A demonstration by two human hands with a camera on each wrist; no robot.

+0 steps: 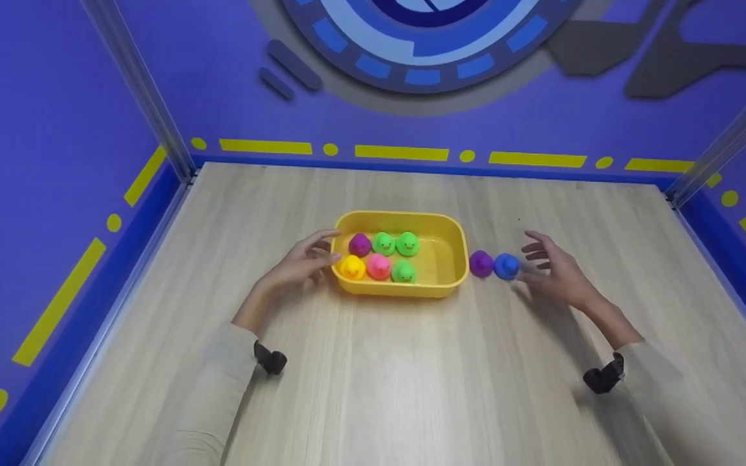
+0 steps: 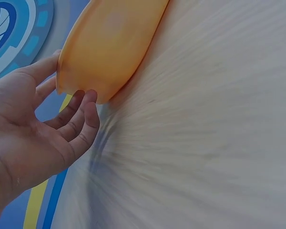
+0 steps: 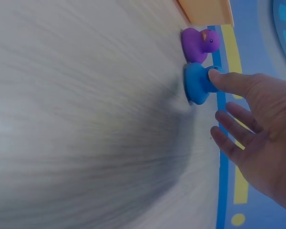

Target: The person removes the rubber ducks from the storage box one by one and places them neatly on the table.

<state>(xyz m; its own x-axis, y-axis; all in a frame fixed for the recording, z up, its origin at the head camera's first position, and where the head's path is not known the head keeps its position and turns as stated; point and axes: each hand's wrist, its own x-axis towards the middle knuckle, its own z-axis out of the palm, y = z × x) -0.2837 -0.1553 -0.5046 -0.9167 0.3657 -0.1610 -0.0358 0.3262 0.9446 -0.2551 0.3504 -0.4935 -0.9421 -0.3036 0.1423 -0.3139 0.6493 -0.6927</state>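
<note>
A blue rubber duck, partly hidden behind the loosely spread right hand, touch unclear; left hand pinches the yellow tub.

Head: high from near side, facing down and toward far wall | left wrist: close, rolled sideways, on left end of tub | right wrist: close, rolled sideways, on blue duck | head/right share blue duck; all share tub
</note>
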